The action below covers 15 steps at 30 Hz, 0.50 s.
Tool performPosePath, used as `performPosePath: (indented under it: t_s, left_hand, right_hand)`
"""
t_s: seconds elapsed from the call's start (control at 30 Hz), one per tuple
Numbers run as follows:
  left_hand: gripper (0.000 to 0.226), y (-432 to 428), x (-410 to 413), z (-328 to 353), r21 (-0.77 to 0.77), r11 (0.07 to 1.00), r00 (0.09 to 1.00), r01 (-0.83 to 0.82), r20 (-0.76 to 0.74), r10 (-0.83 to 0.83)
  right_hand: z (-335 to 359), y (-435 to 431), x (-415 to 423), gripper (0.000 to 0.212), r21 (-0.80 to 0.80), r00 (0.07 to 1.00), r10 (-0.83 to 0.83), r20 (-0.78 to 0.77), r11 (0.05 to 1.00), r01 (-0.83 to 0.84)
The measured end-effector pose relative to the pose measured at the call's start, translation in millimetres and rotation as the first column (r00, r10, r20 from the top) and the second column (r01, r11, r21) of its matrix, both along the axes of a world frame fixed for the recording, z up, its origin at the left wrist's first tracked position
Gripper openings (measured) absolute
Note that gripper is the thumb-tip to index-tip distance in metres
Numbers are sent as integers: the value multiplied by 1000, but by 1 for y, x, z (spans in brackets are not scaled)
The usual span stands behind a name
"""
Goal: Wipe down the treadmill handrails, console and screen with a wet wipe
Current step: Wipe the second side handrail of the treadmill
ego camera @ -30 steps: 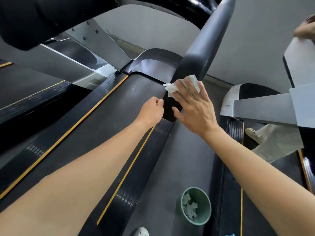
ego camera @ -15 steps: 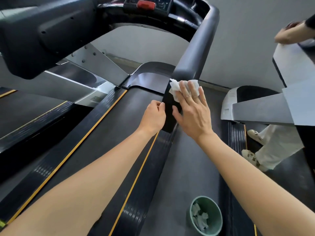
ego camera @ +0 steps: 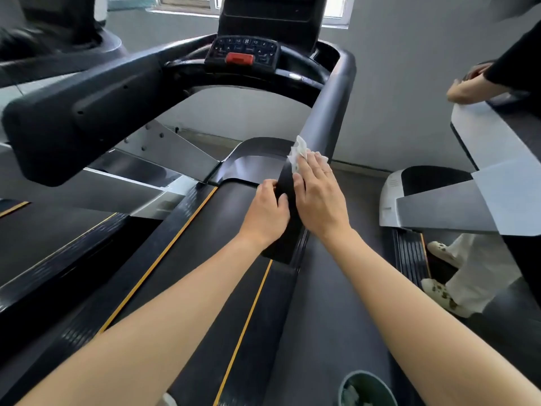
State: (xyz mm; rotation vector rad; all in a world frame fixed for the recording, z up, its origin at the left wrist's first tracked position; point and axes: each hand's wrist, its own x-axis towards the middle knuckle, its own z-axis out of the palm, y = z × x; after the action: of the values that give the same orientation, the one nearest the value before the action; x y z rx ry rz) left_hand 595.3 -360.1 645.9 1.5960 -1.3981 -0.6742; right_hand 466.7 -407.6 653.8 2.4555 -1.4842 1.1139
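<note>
The treadmill's dark right handrail upright (ego camera: 332,112) slopes up to the console (ego camera: 246,51), which has a red stop button (ego camera: 239,58) below the dark screen (ego camera: 269,10). My right hand (ego camera: 317,197) presses a crumpled white wet wipe (ego camera: 298,152) flat against the lower part of that upright, fingers straight. My left hand (ego camera: 265,213) grips the same upright from its left side, just below the wipe, with the thumb on its face. The bulky left handrail (ego camera: 73,121) juts toward me at the left.
A green bin (ego camera: 348,382) holding used wipes stands on the floor at the bottom right. Another person's hand (ego camera: 465,89) rests on the neighbouring treadmill (ego camera: 497,148), and their shoes (ego camera: 439,250) stand on its deck. The belt (ego camera: 181,259) runs below my arms.
The view has tilted upward, bringing the console and screen into sight. My left hand has closed in onto the upright. My right hand stays pressing the wipe low on the upright.
</note>
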Motion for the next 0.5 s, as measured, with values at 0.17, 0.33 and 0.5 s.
performPosePath:
  t_s: [0.17,0.33,0.5]
  left_hand:
    - [37,-3,-4,2,-35,999,999,-4,-51,2]
    - [53,-13,-4,3,-30,999,999,-16,35,17]
    - [53,-15,4,1,-40,999,993,25,112,-21]
  right_hand:
    - [-13,13,3,52,6,994,81,69,997,-82]
    - [5,-12,-10,47,99,993,73,91,992,-82]
    - [20,-30,-2,45,229,961,26,275,969,-92]
